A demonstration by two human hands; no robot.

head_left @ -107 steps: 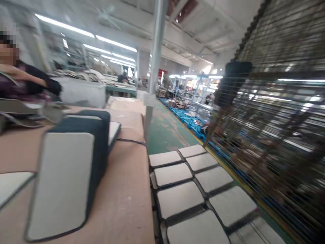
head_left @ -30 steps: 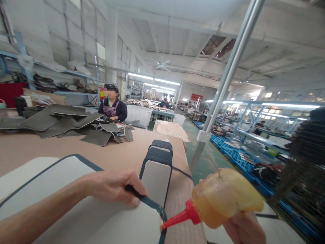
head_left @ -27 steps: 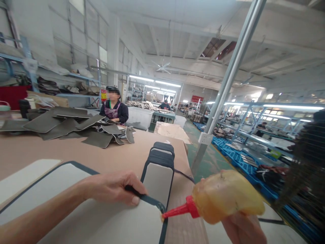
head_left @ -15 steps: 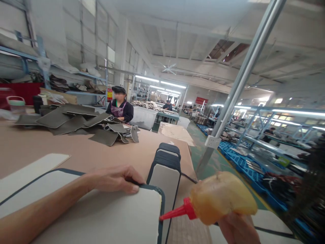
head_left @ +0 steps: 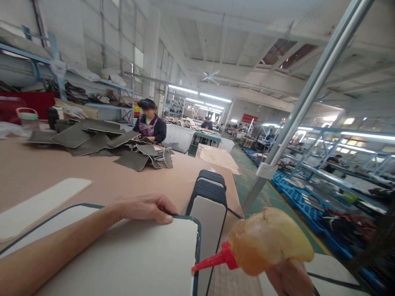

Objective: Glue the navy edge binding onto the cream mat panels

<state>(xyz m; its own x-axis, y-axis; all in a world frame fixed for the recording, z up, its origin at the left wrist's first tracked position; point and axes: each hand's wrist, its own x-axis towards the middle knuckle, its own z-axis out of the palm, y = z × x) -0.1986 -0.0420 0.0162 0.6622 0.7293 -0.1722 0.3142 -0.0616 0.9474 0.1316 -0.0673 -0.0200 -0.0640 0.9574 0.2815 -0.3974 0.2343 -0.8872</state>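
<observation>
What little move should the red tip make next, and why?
Probably the right hand should slide the red nozzle toward the camera along the pale panel: yellowish streaks mark its right edge beyond the nozzle, none shows clearly nearer, and the left hand holds the far edge.

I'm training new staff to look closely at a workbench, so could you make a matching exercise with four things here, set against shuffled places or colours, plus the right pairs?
Things:
1. Left hand
2. Squeeze bottle
3. Nozzle
4. Loose pieces

Places or colours:
A. Dark grey-brown, heaped on the table
B. Red, its tip at the right edge of the pale panel
C. Its grip on the far edge of the pale panel
D. Amber-yellow, held in the right hand

Pairs: 1-C, 2-D, 3-B, 4-A
</observation>
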